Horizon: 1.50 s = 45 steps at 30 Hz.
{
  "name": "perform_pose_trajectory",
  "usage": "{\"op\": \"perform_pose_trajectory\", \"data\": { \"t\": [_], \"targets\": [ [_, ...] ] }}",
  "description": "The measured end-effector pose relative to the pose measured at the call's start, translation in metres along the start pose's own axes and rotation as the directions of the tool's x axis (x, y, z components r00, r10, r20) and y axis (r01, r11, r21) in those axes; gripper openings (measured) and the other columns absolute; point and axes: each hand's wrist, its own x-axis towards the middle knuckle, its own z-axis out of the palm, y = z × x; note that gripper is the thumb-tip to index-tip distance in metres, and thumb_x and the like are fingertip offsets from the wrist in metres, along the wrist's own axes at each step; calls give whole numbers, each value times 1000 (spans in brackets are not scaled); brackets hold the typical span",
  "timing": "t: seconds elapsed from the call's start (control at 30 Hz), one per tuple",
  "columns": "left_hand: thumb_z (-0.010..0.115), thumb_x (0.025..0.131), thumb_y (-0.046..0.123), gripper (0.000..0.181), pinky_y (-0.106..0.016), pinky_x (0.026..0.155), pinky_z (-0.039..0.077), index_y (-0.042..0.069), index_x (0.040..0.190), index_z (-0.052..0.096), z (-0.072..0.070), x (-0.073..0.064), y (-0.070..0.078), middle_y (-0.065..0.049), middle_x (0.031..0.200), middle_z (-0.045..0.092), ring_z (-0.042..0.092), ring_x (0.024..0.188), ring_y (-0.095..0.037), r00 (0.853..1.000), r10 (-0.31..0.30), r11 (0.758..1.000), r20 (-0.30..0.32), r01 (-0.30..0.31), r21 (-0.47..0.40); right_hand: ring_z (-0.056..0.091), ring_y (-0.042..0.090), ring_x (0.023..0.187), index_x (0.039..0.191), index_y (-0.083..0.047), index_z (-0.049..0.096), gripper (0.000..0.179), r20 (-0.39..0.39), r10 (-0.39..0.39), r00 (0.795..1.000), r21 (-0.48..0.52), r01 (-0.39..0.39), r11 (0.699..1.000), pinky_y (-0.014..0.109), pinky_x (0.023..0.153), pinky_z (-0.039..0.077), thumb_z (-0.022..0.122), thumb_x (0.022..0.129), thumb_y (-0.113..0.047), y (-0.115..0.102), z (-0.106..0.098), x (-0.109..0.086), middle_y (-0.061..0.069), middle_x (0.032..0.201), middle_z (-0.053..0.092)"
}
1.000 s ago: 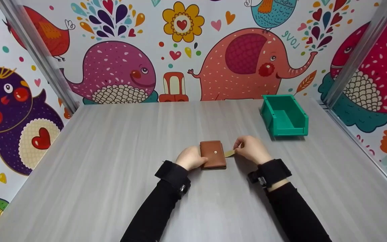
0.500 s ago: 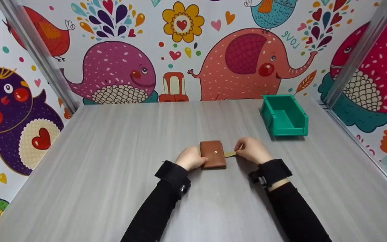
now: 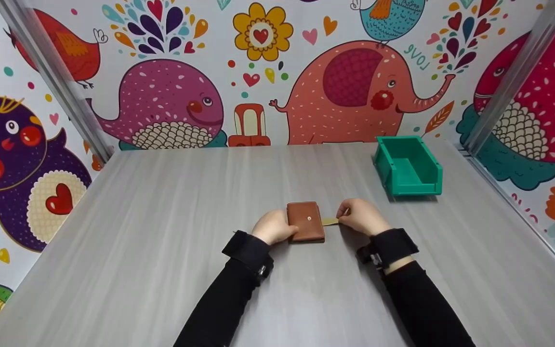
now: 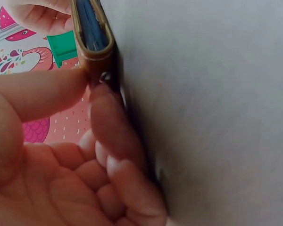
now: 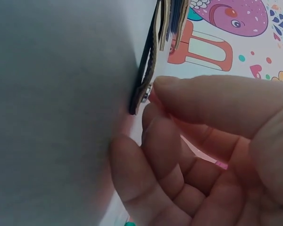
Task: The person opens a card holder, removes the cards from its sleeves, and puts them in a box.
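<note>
Pale wood-grain tabletop [image 3: 162, 217] supports a brown snap wallet [image 3: 306, 214]; the left hand [image 3: 272, 226], pinching it, should anchor firmly while the right hand [image 3: 363, 215] pinches its closure strap [image 3: 330, 221].

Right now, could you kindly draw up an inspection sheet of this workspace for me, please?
Surface: pale grey streaked table.
Job's things: rectangular brown leather-look wallet lying on the table; tan strap extending from its right side.
Clutter: open-topped green plastic bin towards the back right.
Hands: bare left hand grips the wallet's left edge; bare right hand appears to pinch the strap's end.
Cables: nothing seen.
Surroundings: white wall panels printed with colourful cartoon animals; grey metal corner posts.
</note>
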Motion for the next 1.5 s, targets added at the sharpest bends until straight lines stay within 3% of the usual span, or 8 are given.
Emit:
{"op": "perform_pose_trajectory", "data": {
  "t": [0.4, 0.67, 0.97, 1.17, 1.5],
  "targets": [
    [70, 86, 25, 30, -35, 68, 46, -4, 94, 68, 1, 1, 0, -12, 91, 67, 48, 66, -20, 1000, -8, 1000, 2, 8, -5, 52, 18, 63, 87, 1, 67, 4, 18, -9, 1000, -2, 9, 1000, 30, 57, 42, 66, 84, 0, 1, 1, 2, 5, 73, 60],
    [71, 86, 25, 32, -39, 76, 50, -5, 96, 69, 2, 0, 1, -17, 97, 70, 52, 70, -21, 1000, 6, 1000, -10, -6, 12, 52, 19, 65, 86, -1, 67, 5, 12, -6, 1000, -23, 7, 1000, 32, 59, 42, 64, 83, 2, 1, 3, 1, 7, 74, 61],
    [69, 87, 23, 25, -32, 63, 40, -2, 91, 68, 1, -2, 2, -11, 85, 65, 45, 63, -19, 1000, -3, 1000, -15, 3, -1, 52, 20, 66, 85, -1, 66, 1, 13, 11, 1000, -26, -11, 1000, 32, 61, 42, 65, 84, -1, -1, 2, 1, 6, 74, 61],
    [69, 87, 23, 25, -33, 62, 42, -1, 90, 69, 0, -4, 2, -12, 87, 67, 47, 63, -19, 1000, 0, 1000, -23, 1, 10, 53, 19, 64, 84, -3, 67, 5, 11, 20, 1000, -22, -20, 1000, 31, 60, 42, 64, 84, 1, -2, 3, 2, 6, 74, 62],
    [67, 88, 25, 25, -26, 47, 34, 10, 69, 60, 1, -4, 4, -1, 59, 55, 45, 46, -14, 998, -41, 999, -48, 41, -1, 53, 21, 66, 83, -3, 66, 5, 6, 35, 999, -27, -35, 999, 32, 62, 43, 64, 86, 0, -2, 3, 2, 7, 75, 62]
  ]
}}
